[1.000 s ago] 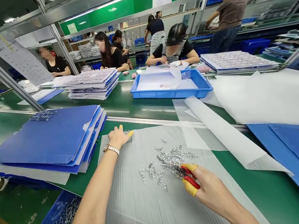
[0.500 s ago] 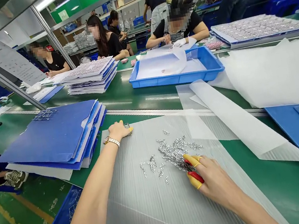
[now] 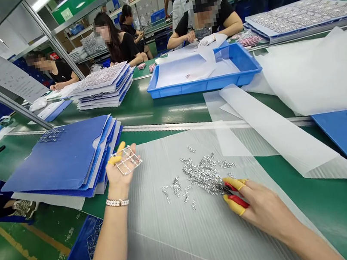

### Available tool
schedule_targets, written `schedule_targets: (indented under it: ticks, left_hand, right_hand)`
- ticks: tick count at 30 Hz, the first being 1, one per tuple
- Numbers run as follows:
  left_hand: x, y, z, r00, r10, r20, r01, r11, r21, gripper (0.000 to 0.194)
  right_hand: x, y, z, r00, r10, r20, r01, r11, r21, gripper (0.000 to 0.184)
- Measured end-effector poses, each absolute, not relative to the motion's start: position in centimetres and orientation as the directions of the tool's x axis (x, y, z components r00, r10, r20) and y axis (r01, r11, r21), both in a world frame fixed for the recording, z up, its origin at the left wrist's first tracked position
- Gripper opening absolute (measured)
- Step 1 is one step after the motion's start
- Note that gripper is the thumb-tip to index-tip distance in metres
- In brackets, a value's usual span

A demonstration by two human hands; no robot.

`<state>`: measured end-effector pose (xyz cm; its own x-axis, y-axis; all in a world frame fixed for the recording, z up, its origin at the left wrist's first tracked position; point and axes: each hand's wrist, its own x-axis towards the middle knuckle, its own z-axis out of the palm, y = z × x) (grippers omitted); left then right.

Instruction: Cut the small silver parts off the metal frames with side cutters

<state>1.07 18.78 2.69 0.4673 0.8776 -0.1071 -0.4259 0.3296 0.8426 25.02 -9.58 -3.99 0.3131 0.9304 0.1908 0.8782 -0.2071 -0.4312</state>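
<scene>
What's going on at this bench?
A person at a green bench holds a small metal frame in their left hand. Their right hand holds red-handled cutters at a heap of small silver metal pieces on a ribbed plastic sheet. A co-worker sits beyond a blue tray.

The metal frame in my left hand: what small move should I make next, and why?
Probably bring the metal frame over to the red-handled side cutters and snip it: your left hand holds the frame up, and your right hand holds the cutters beside the pile of small metal pieces.
</scene>
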Motion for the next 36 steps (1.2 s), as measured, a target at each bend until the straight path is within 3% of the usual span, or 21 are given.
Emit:
schedule_targets:
  ticks: [3, 6, 10, 15, 21, 27, 36]
  left_hand:
    - [2.6, 15.8, 1.3, 0.532, 0.808, -0.254, -0.449, 0.523, 0.724, 0.041]
    - [4.4, 12.9, 0.5, 0.578, 0.763, -0.289, -0.447, 0.593, 0.670, 0.055]
    - [5.5, 10.1, -0.2, 0.669, 0.683, -0.293, -0.452, 0.688, 0.568, 0.066]
    - [5.7, 8.1, -0.6, 0.763, 0.595, -0.251, -0.425, 0.755, 0.499, 0.048]
    - [6.3, 6.8, -0.5, 0.726, 0.639, -0.254, -0.475, 0.733, 0.487, 0.044]
    - [6.9, 6.0, -0.5, 0.631, 0.718, -0.294, -0.478, 0.659, 0.581, 0.066]
    - [7.3, 5.7, -1.5, 0.588, 0.768, -0.252, -0.462, 0.575, 0.675, 0.065]
  right_hand:
    - [23.8, -8.6, -2.8, 0.332, 0.941, 0.070, 0.875, -0.280, -0.395, 0.031]
    - [22.5, -7.4, -1.2, 0.318, 0.948, 0.005, 0.879, -0.293, -0.378, 0.028]
    - [21.1, -5.9, 0.6, 0.180, 0.976, 0.124, 0.935, -0.131, -0.328, 0.026]
    - [19.5, -4.0, 1.7, 0.112, 0.974, 0.199, 0.966, -0.059, -0.254, 0.036]
    - [17.6, -2.6, 2.8, 0.129, 0.980, 0.149, 0.977, -0.100, -0.187, 0.028]
    - [16.8, -2.0, 3.3, 0.132, 0.984, 0.120, 0.982, -0.114, -0.152, 0.029]
    - [16.8, -1.7, 3.8, 0.142, 0.989, 0.039, 0.975, -0.133, -0.179, 0.026]
